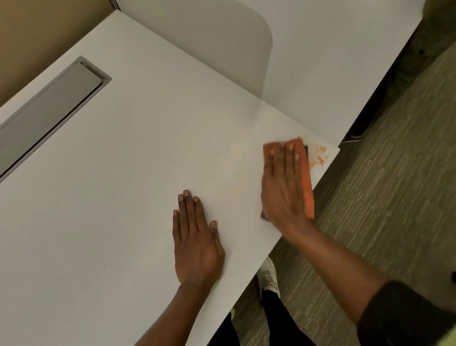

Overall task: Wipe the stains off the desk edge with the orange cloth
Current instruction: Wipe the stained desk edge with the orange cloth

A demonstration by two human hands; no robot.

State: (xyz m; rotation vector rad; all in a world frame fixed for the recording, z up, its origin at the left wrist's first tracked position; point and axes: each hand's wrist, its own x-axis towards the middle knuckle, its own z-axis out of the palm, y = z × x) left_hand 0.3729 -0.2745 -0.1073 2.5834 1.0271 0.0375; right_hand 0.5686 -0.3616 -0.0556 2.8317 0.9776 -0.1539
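A folded orange cloth (307, 183) lies flat on the white desk (115, 209) near its right edge. My right hand (283, 184) presses down on the cloth with fingers stretched out, covering most of it. Orange stains (319, 156) smear the desk's corner just right of the cloth, beside the edge. My left hand (195, 238) rests flat on the desk, palm down, fingers apart, holding nothing, to the left of the cloth.
A grey cable-tray lid (37, 122) is set into the desk at the left. A white divider panel (210, 37) stands at the back between this desk and a second white desk (334, 41). Carpet (386, 187) and my white shoe (269, 276) lie below the edge.
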